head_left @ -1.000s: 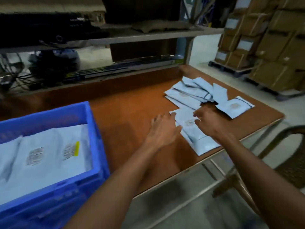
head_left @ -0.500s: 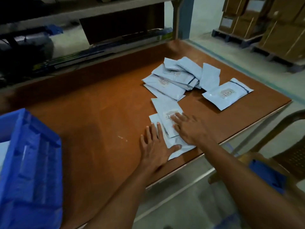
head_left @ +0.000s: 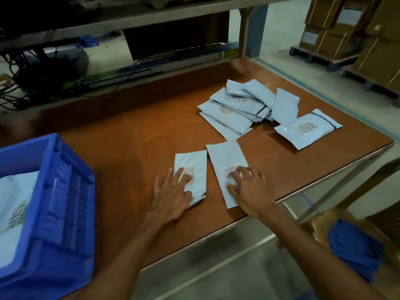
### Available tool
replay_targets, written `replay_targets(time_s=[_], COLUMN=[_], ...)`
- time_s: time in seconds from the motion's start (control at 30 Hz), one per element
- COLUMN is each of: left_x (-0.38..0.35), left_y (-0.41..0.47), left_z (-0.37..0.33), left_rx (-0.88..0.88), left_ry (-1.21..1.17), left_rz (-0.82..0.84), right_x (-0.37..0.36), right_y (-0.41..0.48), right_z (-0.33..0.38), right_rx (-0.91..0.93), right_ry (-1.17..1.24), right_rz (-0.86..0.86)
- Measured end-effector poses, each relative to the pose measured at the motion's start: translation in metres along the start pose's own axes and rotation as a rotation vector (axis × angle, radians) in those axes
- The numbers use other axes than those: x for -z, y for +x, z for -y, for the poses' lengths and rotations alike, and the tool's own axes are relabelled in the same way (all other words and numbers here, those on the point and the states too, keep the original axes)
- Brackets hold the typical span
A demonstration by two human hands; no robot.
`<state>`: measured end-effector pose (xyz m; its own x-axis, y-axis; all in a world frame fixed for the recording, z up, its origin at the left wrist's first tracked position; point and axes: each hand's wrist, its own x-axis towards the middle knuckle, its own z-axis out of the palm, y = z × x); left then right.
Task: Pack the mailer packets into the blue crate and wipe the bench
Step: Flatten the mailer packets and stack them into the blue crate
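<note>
While bare worktop (head_left: pixel 129 137) separates the blue crate (head_left: pixel 65 191) at the left edge from the packet pile (head_left: pixel 242 109), the left packet (head_left: pixel 194 161) and right packet (head_left: pixel 227 156) lie side by side near the front edge; their labels are too blurred to read. The left hand (head_left: pixel 171 198) presses the left packet, the right hand (head_left: pixel 251 191) the right packet; both grips lie flat, fingers spread, clasping nothing.

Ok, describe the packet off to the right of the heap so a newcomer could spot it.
On the orange-brown bench, find the heap of pale packets toward the far right. Just right of it one packet lies flat, label up. It is the rightmost of all, unstacked, with a dark stripe across its far end.
</note>
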<state>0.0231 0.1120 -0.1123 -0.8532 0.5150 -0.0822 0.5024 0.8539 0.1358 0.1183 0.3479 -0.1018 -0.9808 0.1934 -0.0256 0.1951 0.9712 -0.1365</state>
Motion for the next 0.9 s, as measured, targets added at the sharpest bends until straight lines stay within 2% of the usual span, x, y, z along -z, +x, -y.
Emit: replay_targets(time_s=[0.13, 0.2, 0.33, 0.47, 0.63, 0.8, 0.9], left_x=[-0.007, -0.018, -0.034, -0.034, -0.031, -0.016, 0.040], left_y=[0.012, 0.019, 0.015, 0.006, -0.005, -0.036, -0.047], left_z=[-0.013, -0.026, -0.034, -0.034, -0.037, -0.015, 0.011], left_rx=[0.061, 0.087, 0.145, 0.143, 0.114, 0.056, 0.030], left_ry=[-0.093, -0.065, -0.005, -0.002, 0.055, 0.130, 0.054], left_rz=[-0.035, 0.008, -0.031, -0.050, 0.018, -0.068, -0.302], right_x=[-0.003, -0.014, -0.031, -0.037, -0.037, -0.025, 0.015], right_y=[0.028, 0.035, 0.030, 0.021, 0.014, 0.000, 0.006], right_z=[0.011, 0.013, 0.020, 0.030, 0.038, 0.067, 0.109], right_rx=[-0.008, -0.008, -0.014, 0.001, 0.061, 0.051, 0.099], right_ry=[0.044, 0.009, -0.010, -0.005, 0.015, 0.177, 0.217], right_rz=[0.034, 0.082, 0.058, 0.032, 0.047, -0.060, -0.210])
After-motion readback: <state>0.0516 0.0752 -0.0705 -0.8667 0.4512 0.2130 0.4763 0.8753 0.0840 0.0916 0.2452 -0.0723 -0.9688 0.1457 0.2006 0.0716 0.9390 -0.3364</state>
